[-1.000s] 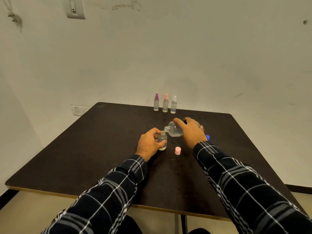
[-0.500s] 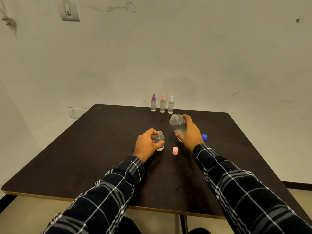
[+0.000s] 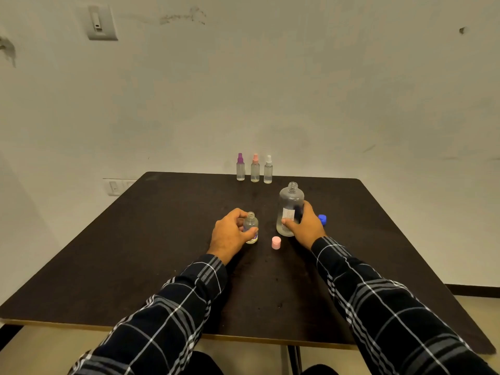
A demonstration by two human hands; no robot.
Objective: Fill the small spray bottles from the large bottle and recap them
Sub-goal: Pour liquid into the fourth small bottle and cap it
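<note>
My left hand (image 3: pixel 228 234) grips a small clear bottle (image 3: pixel 251 227) that stands uncapped on the dark table (image 3: pixel 162 239). My right hand (image 3: pixel 305 226) holds the large clear bottle (image 3: pixel 290 204), upright on the table with its neck open. A pink cap (image 3: pixel 276 242) lies between my two hands. A blue cap (image 3: pixel 322 218) lies just right of my right hand. Three capped spray bottles stand in a row at the far edge: purple-topped (image 3: pixel 240 167), pink-topped (image 3: pixel 255 168) and white-topped (image 3: pixel 268 169).
The table's far edge meets a pale wall with a switch plate (image 3: pixel 102 23) high on the left. The table's near edge (image 3: pixel 243 338) runs under my forearms.
The large bottle went from tilted with its neck over the small bottle to upright on the table. My left hand stayed on the small bottle.
</note>
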